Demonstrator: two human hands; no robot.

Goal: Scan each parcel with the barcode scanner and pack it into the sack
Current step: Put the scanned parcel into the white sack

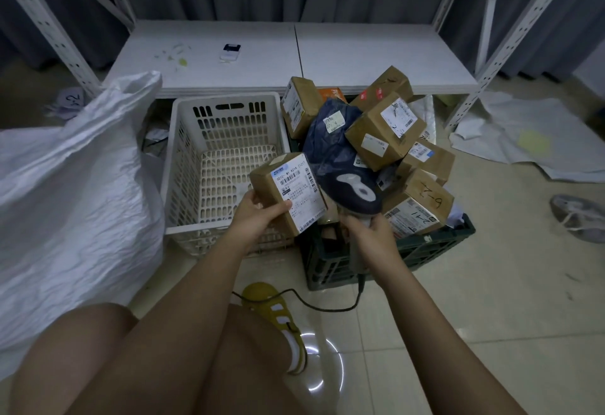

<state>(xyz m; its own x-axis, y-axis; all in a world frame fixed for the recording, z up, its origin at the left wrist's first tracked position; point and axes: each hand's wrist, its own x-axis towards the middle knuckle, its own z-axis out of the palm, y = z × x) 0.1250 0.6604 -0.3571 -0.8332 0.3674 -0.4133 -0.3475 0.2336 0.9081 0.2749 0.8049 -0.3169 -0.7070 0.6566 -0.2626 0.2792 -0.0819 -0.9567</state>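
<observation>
Our left hand (258, 215) grips the box (289, 192); our right hand (366, 229) clasps the scanner (355, 190). A tilted label could misread, and nearby heaped parcels (386, 129) might topple.

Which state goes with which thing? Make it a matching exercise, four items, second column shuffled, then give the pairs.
1. left hand
2. right hand
3. white crate
4. dark crate

A. piled with parcels
B. grips the barcode scanner
C. holds nothing
D. holds a labelled box

Pairs: 1-D, 2-B, 3-C, 4-A
</observation>
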